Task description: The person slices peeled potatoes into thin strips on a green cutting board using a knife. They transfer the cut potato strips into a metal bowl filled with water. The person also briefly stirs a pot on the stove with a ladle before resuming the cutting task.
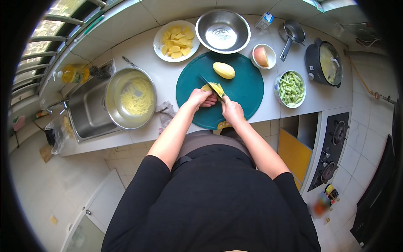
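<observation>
My right hand [233,111] grips a kitchen knife [215,90] by its handle, the blade slanting away to the upper left over a green cutting board [248,91]. Pale yellow potato strips [218,87] lie against the blade's far side. My left hand [203,98] has its fingers curled at a cut piece of potato [206,87], close beside the blade; the fingers partly hide this piece. Farther up the board rests a whole peeled potato [224,70], touched by neither hand.
Left of the board, a steel pot [110,94] with potato shreds overhangs the sink [91,110]. Behind are a plate [157,47] of potato slices and a steel basin [223,33]. At right stand a bowl [277,91] of cut green beans, a small bowl [263,56] and an electric pot [313,63].
</observation>
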Motion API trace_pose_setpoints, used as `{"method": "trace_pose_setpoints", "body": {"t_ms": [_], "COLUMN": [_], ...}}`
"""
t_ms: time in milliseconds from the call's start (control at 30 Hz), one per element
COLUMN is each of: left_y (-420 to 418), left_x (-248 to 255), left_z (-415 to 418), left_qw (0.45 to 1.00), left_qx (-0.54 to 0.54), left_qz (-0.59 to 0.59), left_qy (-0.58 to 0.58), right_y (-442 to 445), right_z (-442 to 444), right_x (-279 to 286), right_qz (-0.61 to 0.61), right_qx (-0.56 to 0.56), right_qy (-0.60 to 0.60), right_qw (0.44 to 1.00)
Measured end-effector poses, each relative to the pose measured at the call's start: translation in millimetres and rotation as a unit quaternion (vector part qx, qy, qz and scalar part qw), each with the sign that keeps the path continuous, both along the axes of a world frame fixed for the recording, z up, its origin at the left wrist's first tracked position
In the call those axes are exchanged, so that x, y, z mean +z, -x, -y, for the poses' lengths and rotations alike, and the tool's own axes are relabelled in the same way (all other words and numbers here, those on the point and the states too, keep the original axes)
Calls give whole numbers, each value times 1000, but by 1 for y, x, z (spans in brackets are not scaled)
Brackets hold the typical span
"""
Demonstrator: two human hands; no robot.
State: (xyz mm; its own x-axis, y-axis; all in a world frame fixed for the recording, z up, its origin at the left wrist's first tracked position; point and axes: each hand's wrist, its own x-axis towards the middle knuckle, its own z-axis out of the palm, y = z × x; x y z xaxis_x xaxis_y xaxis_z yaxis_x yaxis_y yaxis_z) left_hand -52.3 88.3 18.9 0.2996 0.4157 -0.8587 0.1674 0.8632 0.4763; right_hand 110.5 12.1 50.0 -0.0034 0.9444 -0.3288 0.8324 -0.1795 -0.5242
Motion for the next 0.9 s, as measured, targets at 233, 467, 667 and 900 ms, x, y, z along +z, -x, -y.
{"method": "trace_pose_setpoints", "body": {"t_ms": [233,467,667,900], "left_y": [-4,0,8,5], "left_x": [4,11,0,-1], "left_z": [-1,-1,3,-6], "left_qw": [1000,1000,995,997], "left_qx": [-8,-12,74,65], "left_qz": [-20,-4,-33,-41], "left_qy": [-4,-4,-50,-6], "right_y": [-9,1,3,-3], "right_z": [7,6,5,4], "right_x": [27,-9,-3,16], "right_qz": [31,35,15,22], "right_qx": [19,-4,-24,10], "right_qy": [54,43,23,-35], "right_qw": [998,998,999,999]}}
